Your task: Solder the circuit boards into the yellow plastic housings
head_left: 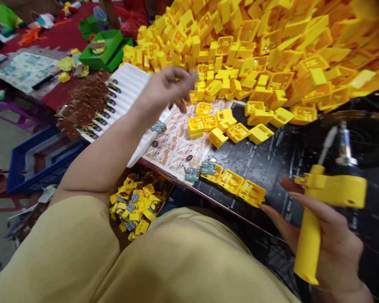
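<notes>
Tool gripped upright beside a row of open cases

The right hand wraps the handle of a yellow tool [309, 244], right of the table's near edge, with the metal nozzle up and away from the body; probably that hold keeps the tip off the skin and the work. A fingertip of this right hand [331, 235] lies at the end of the row [231, 182], touching or just beside it.

The left hand [169, 88] hangs over the table [236, 160] by the front of the pile, fingers half-curled and blurred; I cannot tell whether they pinch anything.

The row's cases sit side by side along the near edge, hollows upward, likely so that their insides stay easy to reach. One grey piece [208, 167] rests on its left end; another [192, 174] lies just beside, on a printed sheet [173, 158].

Between row and pile, loose cases [238, 133] lie at mixed angles. The pile [248, 29] spreads along the far edge, seemingly as stock.

Left of the sheet, a ridged white tray [135, 78] carries brown parts [85, 99], their wired ends together. A box [135, 208] of cases and grey pieces stands below the near edge.
</notes>
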Tool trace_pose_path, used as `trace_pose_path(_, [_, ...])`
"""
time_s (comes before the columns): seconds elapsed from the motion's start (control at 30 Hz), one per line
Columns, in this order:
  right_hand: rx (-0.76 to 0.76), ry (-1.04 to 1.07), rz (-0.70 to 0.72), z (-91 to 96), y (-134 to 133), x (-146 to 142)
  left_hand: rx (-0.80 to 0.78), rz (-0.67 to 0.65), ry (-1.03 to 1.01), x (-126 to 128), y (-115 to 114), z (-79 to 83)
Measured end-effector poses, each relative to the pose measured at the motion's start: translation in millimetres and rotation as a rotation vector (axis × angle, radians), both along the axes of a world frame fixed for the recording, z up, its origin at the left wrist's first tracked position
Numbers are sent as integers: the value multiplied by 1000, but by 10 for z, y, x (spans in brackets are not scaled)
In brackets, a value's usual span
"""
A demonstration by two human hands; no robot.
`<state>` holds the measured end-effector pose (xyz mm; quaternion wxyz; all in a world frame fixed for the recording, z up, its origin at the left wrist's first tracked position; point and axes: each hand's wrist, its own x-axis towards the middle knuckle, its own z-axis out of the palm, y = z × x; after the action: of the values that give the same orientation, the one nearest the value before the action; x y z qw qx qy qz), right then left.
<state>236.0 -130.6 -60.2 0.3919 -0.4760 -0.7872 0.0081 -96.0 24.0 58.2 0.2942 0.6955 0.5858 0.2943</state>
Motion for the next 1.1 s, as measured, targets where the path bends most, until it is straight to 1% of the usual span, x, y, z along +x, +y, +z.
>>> trace_pose_path(0.03, [53,-17,30,59,20,-59,-88,-126,48,204,-73,-41])
trace_pose_path(0.07, [112,35,68,122,39,-120,-156,-253,94,409,-156,-93])
trace_pose_path(0.13, [103,81,118,248,69,-223,-237,-479,165,775,-337,-197])
trace_pose_path(0.17, [92,78,128,301,75,-256,-252,-559,184,915,-422,-234])
trace_pose_path(0.23, [57,72,125,374,64,-276,-305,-652,160,1077,-548,-279])
trace_pose_path(0.3, [38,124,68,392,25,-244,-443,-694,8,1094,-598,-316])
trace_pose_path(0.37, [31,233,-17,358,-25,-194,-595,-693,-227,1030,-602,-384])
trace_pose_path(0.4, [23,298,-53,328,-47,-174,-621,-682,-326,993,-606,-430])
trace_pose_path(0.43, [8,360,-80,294,-65,-163,-597,-673,-387,967,-619,-482])
trace_pose_path(0.47, [-11,416,-94,260,-78,-161,-525,-664,-409,959,-645,-534])
trace_pose_path(0.5, [-31,463,-98,229,-85,-169,-421,-651,-407,974,-685,-582])
trace_pose_path(0.57, [-58,512,-91,190,-87,-210,-209,-594,-419,1072,-791,-656])
trace_pose_path(0.6, [-58,518,-88,181,-84,-238,-147,-538,-461,1147,-848,-681])
trace_pose_path(0.63, [-51,513,-87,177,-80,-269,-136,-475,-527,1232,-901,-701])
trace_pose_path(0.67, [-39,502,-89,176,-77,-300,-169,-415,-607,1318,-946,-717])
trace_pose_path(0.73, [-12,473,-101,171,-78,-353,-299,-327,-770,1461,-1005,-743])
trace_pose_path(0.8, [19,450,-116,160,-94,-376,-428,-289,-917,1526,-1017,-755])
trace_pose_path(0.87, [31,432,-107,155,-123,-352,-508,-290,-995,1491,-982,-733])
trace_pose_path(0.9, [22,407,-90,161,-141,-320,-523,-314,-981,1440,-947,-706])
trace_pose_path(0.93, [11,369,-72,174,-159,-275,-515,-361,-913,1374,-904,-670])
trace_pose_path(0.97, [1,320,-54,194,-178,-220,-475,-431,-796,1302,-855,-629])
trace_pose_path(1.03, [4,230,-21,250,-217,-83,-304,-576,-436,1172,-753,-564])
trace_pose_path(1.1, [35,164,8,311,-274,72,-87,-649,-13,1105,-668,-557])
